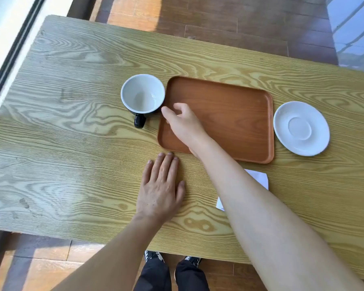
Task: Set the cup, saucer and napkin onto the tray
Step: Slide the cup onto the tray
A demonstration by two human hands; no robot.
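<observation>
1. Head view, right hand [184, 124]: the fingers [169, 113] are loosely spread and hold nothing. The fingertips point toward the cup and sit just beside its rim; whether they touch it cannot be told. The hand hangs over the left part of the tray, and the bare forearm crosses the tray's near edge.

2. Left hand [161, 191]: it lies flat, palm down, on the table [72, 143]. Its fingers are straight and close together, gripping nothing. The fingertips reach close to the tray's near left corner.

3. Cup [143, 93]: it stands upright on the table just beside the tray's left edge. The inside is white and empty, the outside dark. Its dark handle [139, 121] points toward the near edge of the table.

4. Tray [229, 114]: brown, rectangular with rounded corners, it lies flat at mid-table. No task item rests on it.

5. Saucer [301, 128]: white, it lies on the table just beside the tray's right edge.

6. Napkin [260, 177]: white, it lies on the table nearer than the tray. The right forearm covers most of it.

7. Surroundings: the table top shows pale wood grain. Below its near edge appear dark trousers [170, 276] and patterned shoes [153, 255] on a wooden floor [219, 22].
</observation>
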